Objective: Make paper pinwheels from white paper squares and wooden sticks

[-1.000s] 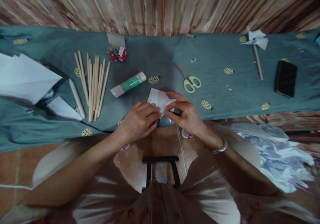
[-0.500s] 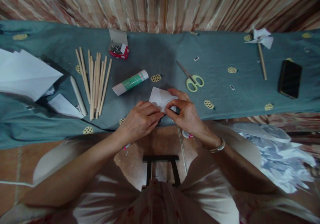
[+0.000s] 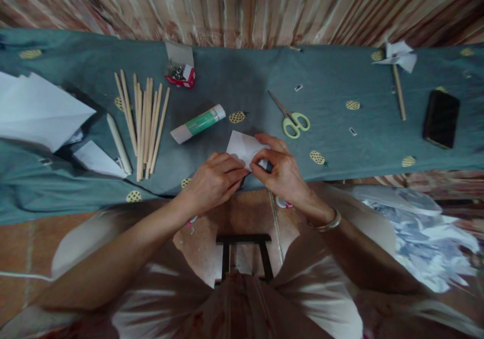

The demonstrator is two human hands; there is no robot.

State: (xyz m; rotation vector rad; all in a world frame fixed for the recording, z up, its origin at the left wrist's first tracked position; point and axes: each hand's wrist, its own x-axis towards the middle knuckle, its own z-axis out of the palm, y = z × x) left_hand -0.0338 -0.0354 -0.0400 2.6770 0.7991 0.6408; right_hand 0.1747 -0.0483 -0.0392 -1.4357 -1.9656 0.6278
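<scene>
A small white sheet of paper [image 3: 240,144] lies at the table's near edge, partly covered by my fingers. My left hand [image 3: 217,180] closes on its lower left edge, fingers pressed together. From the other side my right hand [image 3: 278,165] pinches the paper, thumb and forefinger meeting at its lower edge; a fold or raised flap shows under that hand. The fingertips of both hands nearly touch. Just beyond the paper are a green and white glue stick [image 3: 200,123] on the left and scissors [image 3: 290,119] with light green handles on the right.
Several wooden sticks [image 3: 145,127], a grey-white pen-like tool [image 3: 119,145] and white paper sheets [image 3: 41,109] lie left. A red box of metal pins [image 3: 180,74] stands at the back. Rightward are a paper pinwheel [image 3: 400,69], a black phone [image 3: 441,118] and, below, a bag of scraps [image 3: 427,238].
Both hands keep almost the same hold on the paper. The whole view has shifted very slightly; nothing else has visibly moved.
</scene>
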